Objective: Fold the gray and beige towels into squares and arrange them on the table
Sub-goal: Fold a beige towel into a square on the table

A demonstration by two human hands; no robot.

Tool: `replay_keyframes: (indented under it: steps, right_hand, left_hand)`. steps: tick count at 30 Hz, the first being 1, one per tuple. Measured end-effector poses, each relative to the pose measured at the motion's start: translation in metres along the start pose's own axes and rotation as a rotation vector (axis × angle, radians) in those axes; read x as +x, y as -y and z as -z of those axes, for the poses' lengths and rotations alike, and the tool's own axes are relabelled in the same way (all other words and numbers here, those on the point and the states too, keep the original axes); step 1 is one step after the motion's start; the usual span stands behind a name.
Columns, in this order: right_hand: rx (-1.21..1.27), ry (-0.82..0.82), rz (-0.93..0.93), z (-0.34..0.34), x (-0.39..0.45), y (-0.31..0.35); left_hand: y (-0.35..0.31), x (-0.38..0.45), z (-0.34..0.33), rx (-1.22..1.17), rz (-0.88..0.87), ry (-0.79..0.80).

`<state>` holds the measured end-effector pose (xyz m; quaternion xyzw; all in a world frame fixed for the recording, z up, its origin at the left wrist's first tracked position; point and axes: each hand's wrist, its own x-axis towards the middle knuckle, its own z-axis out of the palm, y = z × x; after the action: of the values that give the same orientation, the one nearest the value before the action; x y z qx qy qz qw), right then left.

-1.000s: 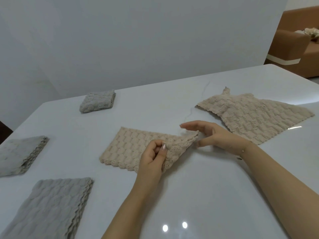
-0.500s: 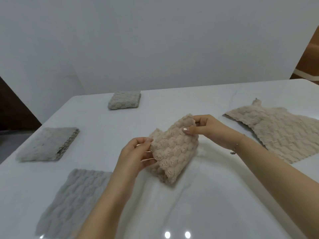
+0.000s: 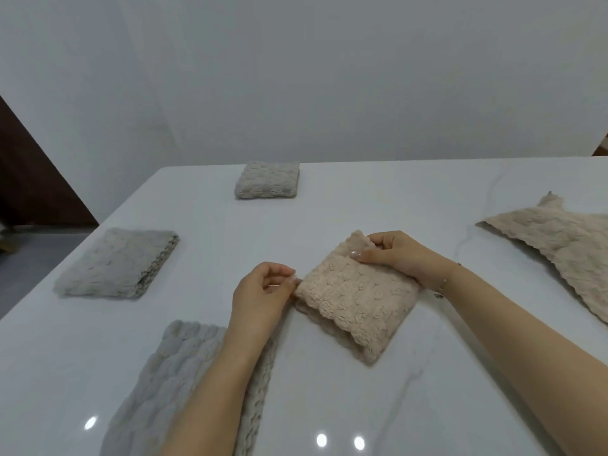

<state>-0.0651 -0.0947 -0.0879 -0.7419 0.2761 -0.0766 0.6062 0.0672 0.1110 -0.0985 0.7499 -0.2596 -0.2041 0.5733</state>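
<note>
Five towels lie on the white surface [image 3: 378, 199]: three gray and two beige. The folded beige towel [image 3: 353, 299] sits near the middle, a thick diamond-turned square resting flat, and serves as the landmark here.

The left hand [image 3: 263, 292] meets its left corner, thumb and fingertips closed in a pinch on the edge of the cloth. The right hand [image 3: 399, 256] lies over its far corner, fingers curled around the top layer and thumb pressed flat on the fabric, gripping it.

Well to the right of the folded beige towel, the second beige towel [image 3: 559, 248] lies spread out and unfolded, running off the frame edge, with a small loop sticking up at its far corner.

Beyond the folded beige towel, toward the wall, a small folded gray towel [image 3: 267, 180] rests near the surface's far edge. To its left a second folded gray towel [image 3: 118, 262] lies apart. Nearer the person than the landmark and left of it, a third gray towel [image 3: 171, 390] lies partly under the left forearm, its lower part cut off by the frame.
</note>
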Motion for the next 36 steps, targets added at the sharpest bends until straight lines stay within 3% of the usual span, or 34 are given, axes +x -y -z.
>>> replay_keyframes:
  steps: [4, 7, 17, 26, 32, 36]
  right_hand:
    - [-0.012, -0.036, 0.053, -0.005, 0.007, -0.008]
    - [-0.072, -0.051, 0.128, -0.008, 0.008, -0.011]
    - [-0.346, -0.101, 0.307, -0.022, 0.012, -0.007]
    - [-0.367, -0.182, 0.256, -0.023, 0.016, -0.012]
    - [-0.198, -0.153, 0.137, -0.015, 0.007, -0.002]
    - [-0.214, -0.124, 0.109, 0.003, -0.012, 0.007]
  left_hand:
    - [0.010, 0.001, 0.000, -0.014, 0.002, -0.080]
    - [0.011, -0.003, -0.002, 0.110, -0.041, -0.097]
    - [0.013, -0.002, -0.002, 0.169, -0.012, 0.004]
    - [0.020, 0.004, -0.001, 0.257, -0.049, -0.031]
    - [0.022, 0.006, -0.003, 0.260, -0.082, -0.054]
    - [0.022, 0.003, -0.004, 0.245, -0.080, -0.058]
